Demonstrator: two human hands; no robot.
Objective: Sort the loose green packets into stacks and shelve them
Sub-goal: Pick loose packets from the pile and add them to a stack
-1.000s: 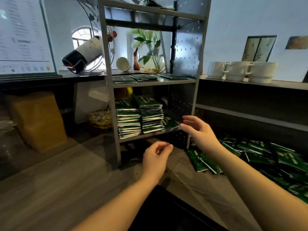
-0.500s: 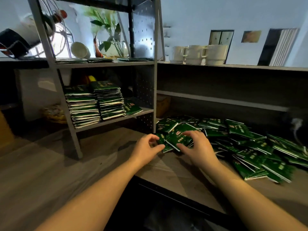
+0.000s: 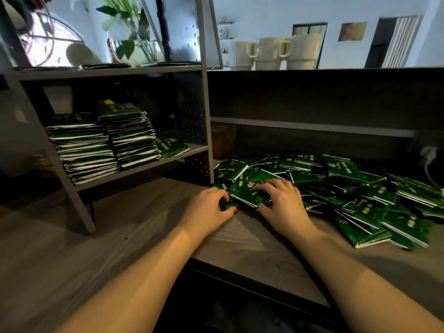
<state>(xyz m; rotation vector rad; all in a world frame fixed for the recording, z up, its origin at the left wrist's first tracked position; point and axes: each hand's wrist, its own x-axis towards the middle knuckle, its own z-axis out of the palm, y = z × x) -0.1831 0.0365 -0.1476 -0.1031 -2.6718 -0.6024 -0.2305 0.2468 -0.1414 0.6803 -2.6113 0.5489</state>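
Reaching down off the shelf and into the heap, both hands have landed on the near edge of the loose pile of flat, glossy green foil packets (image 3: 336,188) on the grey wood-grain counter (image 3: 144,236): the left hand (image 3: 209,207) curls its fingers round one packet's corner, the right hand (image 3: 281,200) lies spread and flat on the packet just beside it, so a fresh gather looks to be starting. Beyond and left of the left hand, two tall stacks of green packets (image 3: 105,140) sit on the grey metal rack's lower shelf (image 3: 187,150); the pile's far right blurs, and what lies under the palms is hidden.
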